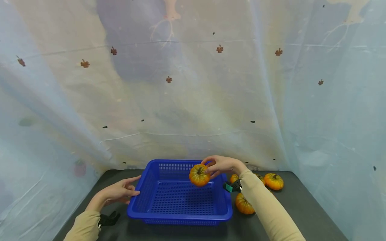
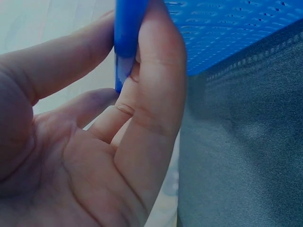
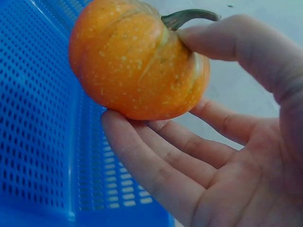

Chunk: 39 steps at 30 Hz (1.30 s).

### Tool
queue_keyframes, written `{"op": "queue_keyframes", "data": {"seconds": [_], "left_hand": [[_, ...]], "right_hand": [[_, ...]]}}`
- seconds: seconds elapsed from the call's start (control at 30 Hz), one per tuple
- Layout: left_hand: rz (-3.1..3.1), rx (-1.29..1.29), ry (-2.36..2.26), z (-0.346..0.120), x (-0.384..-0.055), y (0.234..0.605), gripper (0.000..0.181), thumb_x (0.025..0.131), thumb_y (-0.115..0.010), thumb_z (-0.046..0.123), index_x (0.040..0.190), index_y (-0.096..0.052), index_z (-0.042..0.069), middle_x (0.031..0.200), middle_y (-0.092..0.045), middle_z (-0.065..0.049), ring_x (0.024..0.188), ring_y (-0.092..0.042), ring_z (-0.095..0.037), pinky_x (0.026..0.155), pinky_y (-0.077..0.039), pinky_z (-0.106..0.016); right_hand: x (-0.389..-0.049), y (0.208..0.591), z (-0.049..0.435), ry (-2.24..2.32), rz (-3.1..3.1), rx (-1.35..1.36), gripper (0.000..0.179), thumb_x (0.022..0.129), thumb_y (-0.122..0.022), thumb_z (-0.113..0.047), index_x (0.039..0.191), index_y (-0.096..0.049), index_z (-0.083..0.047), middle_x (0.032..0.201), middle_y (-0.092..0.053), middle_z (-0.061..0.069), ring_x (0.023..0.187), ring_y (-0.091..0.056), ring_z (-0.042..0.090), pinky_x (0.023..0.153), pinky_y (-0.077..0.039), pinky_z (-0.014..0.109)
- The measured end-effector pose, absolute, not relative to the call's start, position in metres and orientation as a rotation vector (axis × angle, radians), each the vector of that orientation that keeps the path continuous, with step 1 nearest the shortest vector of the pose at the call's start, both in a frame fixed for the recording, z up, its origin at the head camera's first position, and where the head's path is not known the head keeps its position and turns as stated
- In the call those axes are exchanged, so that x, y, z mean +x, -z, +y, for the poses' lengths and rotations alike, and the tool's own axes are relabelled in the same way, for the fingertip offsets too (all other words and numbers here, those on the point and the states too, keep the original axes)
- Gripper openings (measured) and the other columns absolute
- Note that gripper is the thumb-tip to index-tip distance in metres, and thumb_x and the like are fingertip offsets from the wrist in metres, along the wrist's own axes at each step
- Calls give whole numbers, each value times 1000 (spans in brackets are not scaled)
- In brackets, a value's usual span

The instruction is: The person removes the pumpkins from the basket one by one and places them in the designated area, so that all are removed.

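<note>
A blue plastic basket (image 1: 181,216) with perforated walls and floor stands on the dark table. My left hand (image 1: 117,192) grips its left rim, the thumb on one side and the fingers on the other, as the left wrist view shows up close. Over the right part of the basket my right hand (image 1: 221,164) holds a small orange pumpkin (image 1: 199,175). In the right wrist view, the thumb presses beside the green stem of the pumpkin (image 3: 137,61) and the fingertips support its underside.
Several more small pumpkins lie right of the basket, partly hidden by the right arm: one pumpkin (image 1: 274,181) at the back, another pumpkin (image 1: 244,204) nearer. A pale printed curtain (image 1: 193,100) hangs behind the dark table (image 1: 301,214).
</note>
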<state>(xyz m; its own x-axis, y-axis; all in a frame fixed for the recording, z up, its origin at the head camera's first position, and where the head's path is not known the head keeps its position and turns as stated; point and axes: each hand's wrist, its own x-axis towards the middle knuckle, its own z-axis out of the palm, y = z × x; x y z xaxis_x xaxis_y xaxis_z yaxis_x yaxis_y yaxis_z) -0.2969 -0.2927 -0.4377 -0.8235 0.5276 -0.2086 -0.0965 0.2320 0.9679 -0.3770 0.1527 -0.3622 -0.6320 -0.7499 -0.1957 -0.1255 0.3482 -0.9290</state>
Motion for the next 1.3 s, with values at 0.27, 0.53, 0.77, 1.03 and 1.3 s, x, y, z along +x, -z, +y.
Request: {"op": "queue_keyframes", "data": {"seconds": [0.27,0.53,0.77,1.03,1.3], "left_hand": [[2019,460,-1615,-293,-295,436,91,96,-60,17,147,11,-7,101,-64,-22,95,-65,-35,79,-54,-49],[2093,354,-1619,-287,-289,432,86,95,-60,13,150,3,-4,94,-64,-20,90,-66,-35,76,-55,-50],[2057,338,-1645,-291,-290,436,87,94,-61,14,151,3,-1,95,-64,-19,94,-65,-37,78,-54,-51],[2008,354,-1679,-294,-291,437,87,95,-60,14,151,5,0,98,-64,-19,97,-64,-39,80,-53,-52],[1977,364,-1699,-294,-292,437,86,96,-59,12,151,6,0,101,-63,-21,98,-63,-40,80,-53,-53]], "right_hand": [[-374,353,187,1320,2043,-756,45,93,-61,-10,133,-44,0,124,-55,17,106,-59,28,89,-49,50],[-369,358,222,1348,2091,-666,49,93,-63,-15,136,-44,-1,130,-50,18,110,-57,29,89,-50,50],[-362,372,258,1396,2109,-658,49,95,-61,-17,137,-42,1,135,-46,20,117,-52,31,89,-49,52],[-350,385,302,1432,2138,-622,51,96,-60,-18,139,-39,0,142,-37,23,124,-45,34,92,-46,52],[-334,391,349,1476,2106,-604,52,101,-50,-15,143,-29,5,144,-31,28,120,-50,31,95,-43,56]]}}
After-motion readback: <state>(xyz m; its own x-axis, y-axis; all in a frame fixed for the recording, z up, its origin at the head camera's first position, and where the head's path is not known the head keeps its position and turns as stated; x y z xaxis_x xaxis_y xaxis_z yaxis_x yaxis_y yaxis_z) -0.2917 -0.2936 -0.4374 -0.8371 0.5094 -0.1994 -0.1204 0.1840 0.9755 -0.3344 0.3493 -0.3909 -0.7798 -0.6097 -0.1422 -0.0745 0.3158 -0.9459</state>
